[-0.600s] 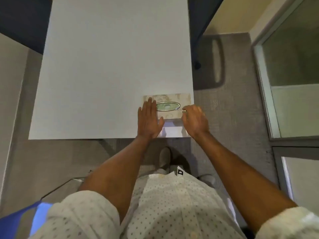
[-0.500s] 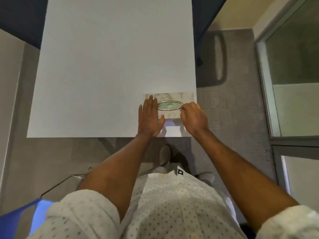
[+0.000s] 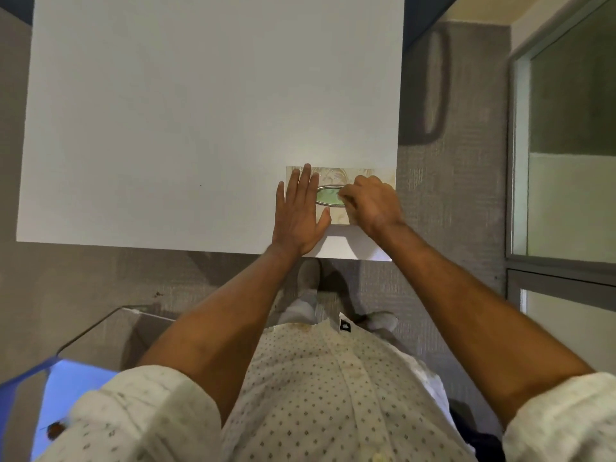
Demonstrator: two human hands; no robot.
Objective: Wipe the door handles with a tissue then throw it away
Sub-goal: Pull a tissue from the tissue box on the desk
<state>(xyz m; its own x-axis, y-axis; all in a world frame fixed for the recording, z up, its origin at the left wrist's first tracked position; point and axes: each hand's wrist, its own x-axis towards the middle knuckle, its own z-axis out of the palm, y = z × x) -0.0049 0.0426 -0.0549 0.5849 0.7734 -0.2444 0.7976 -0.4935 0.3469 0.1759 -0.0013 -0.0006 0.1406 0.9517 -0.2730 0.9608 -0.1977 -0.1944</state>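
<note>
A beige patterned tissue box (image 3: 336, 175) lies at the near right corner of a white table (image 3: 200, 111). Its oval slot (image 3: 328, 196) shows pale green tissue inside. My left hand (image 3: 298, 215) rests flat with fingers spread on the box's left end, pressing it down. My right hand (image 3: 373, 203) is over the right half of the box, fingertips bunched at the slot's right edge, pinching at the tissue. No tissue is pulled out. No door handle is in view.
Grey carpet (image 3: 450, 195) surrounds the table. A glass door or partition with a metal frame (image 3: 515, 155) stands at the right. A clear and blue bin-like container (image 3: 66, 378) sits at the lower left by my legs. My shoes (image 3: 308, 278) show under the table edge.
My right hand has moved left from the box's right end onto the slot, fingers now pinching at it. My left hand has stayed flat on the box.
</note>
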